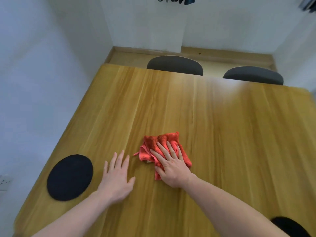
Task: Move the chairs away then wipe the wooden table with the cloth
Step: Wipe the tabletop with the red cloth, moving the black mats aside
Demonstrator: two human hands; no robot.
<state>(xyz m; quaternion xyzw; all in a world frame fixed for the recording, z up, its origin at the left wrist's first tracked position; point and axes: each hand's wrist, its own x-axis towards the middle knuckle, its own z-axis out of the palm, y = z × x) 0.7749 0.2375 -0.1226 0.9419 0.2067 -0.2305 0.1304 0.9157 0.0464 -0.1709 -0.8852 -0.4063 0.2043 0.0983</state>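
Near the middle of the wooden counter [222, 134], slightly toward the near edge, lies a crumpled red cloth [159, 147], bunched into loose folds with a thin loop of thread sticking out at its left side. On top of it rests the right hand [171, 165], palm down, its fingers straight and slightly spread, pressing the fabric flat against the wood; the fingertips reach about to the middle of the cloth, and red fabric shows on both sides of the hand and under the heel of the palm. Just to the left of the cloth, apart from it, the left hand [117, 177] lies flat on the bare wood, palm down, fingers extended and fanned, thumb angled out toward the cloth, holding nothing. Both forearms are bare and stretch in from the bottom edge of the view. A round black mat [70, 177] sits on the counter near its left edge, beside the left hand, and part of a second black mat [289, 226] shows at the lower right corner. Beyond the far edge of the counter stand two dark grey chair backs [175, 65], one near the centre and one further right, both close against the counter. White walls surround the corner, with a wall socket [4, 182] low on the left.
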